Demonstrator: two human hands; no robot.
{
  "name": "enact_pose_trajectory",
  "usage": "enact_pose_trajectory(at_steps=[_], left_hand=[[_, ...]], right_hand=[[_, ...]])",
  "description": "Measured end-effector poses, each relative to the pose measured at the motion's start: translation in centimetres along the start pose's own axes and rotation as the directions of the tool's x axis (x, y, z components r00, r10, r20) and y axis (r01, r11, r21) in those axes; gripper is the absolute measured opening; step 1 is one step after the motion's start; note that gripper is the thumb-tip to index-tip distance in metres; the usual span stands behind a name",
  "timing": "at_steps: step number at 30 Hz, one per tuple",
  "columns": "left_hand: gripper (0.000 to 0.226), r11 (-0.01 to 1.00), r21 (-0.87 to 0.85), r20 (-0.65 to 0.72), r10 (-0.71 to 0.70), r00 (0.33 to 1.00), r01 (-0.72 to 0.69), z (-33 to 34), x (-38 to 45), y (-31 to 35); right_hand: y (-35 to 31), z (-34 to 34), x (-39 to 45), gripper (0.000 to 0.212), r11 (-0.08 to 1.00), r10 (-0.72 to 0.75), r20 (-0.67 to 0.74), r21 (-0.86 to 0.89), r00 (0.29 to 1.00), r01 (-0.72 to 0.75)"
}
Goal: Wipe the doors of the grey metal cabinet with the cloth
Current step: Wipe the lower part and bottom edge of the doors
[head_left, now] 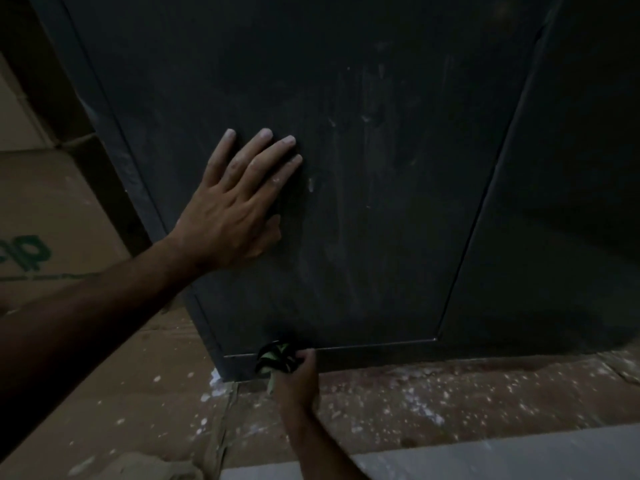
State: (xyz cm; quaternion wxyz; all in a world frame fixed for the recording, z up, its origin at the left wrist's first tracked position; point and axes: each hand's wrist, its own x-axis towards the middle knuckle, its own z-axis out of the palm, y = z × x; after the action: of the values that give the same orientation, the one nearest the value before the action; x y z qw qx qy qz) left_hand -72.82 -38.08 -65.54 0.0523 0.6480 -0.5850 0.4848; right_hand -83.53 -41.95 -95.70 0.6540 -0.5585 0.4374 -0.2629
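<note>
from the head view, we look down at the dark grey metal cabinet (346, 98), whose left door (363, 220) fills most of the picture, with a second door (571, 202) to its right past a thin vertical seam. pale smears and streaks show on the left door's middle and upper right.

we judge the step in hand to be wiping along the bottom edge of the left door, near its left corner. our right hand (298, 379) reaches down to where the door meets the base strip, and its grip is curled tight round a bunched dark cloth with green markings (275, 358), which is pressed against the lower edge of the door just above the floor. our left hand (239, 202) lies flat on the door, well above the cloth, fingers straight and slightly spread; it holds nothing and seems to steady the door or our body.

the next move, we think, calls for drawing the cloth to the right along the bottom edge, then up over the streaked area, and later to the right door, which looks untouched as far as we can tell in this dim light.

a speckled reddish floor (450, 410) runs below, and a brown cardboard box with green print (52, 220) stands at the left.
</note>
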Motion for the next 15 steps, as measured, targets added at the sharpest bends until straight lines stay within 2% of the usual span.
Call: enact_pose_trajectory(at_steps=[2,3,7,10,12,14,15], left_hand=[[0.078,1.000,0.002,-0.006,-0.003,1.000,0.003,0.2,-0.2,-0.3],[0.077,1.000,0.000,-0.014,-0.008,1.000,0.008,0.2,-0.4,-0.4],[0.074,1.000,-0.008,-0.045,-0.011,0.999,0.011,0.1,-1.6,-0.5],[0.076,1.000,0.020,-0.035,0.001,0.999,0.000,0.0,-2.9,-0.8],[0.077,0.998,0.049,-0.032,-0.024,0.999,0.025,0.1,-3.8,-1.4],[0.079,0.998,0.054,-0.017,-0.038,0.999,0.038,0.3,-4.4,-2.1],[0.081,0.998,0.055,-0.007,-0.037,0.999,0.038,0.4,-4.6,-2.3]], right_hand=[[0.5,0.3,0.6,0.041,0.997,0.042,0.078,0.064,0.996,-0.047],[0.6,-0.7,1.2,0.042,0.992,0.058,0.050,0.110,0.997,-0.064],[0.9,-6.7,4.0,0.043,0.997,0.083,-0.246,0.029,0.966,-0.078],[0.5,-5.6,3.1,0.047,0.995,0.094,-0.302,0.045,0.949,-0.084],[0.7,-1.7,1.5,0.046,0.998,0.054,-0.181,-0.006,0.982,-0.056],[0.2,3.2,-1.0,0.043,0.992,0.099,0.047,-0.078,0.994,-0.095],[-0.1,5.3,-2.2,0.045,0.994,0.099,0.140,-0.053,0.985,-0.093]])
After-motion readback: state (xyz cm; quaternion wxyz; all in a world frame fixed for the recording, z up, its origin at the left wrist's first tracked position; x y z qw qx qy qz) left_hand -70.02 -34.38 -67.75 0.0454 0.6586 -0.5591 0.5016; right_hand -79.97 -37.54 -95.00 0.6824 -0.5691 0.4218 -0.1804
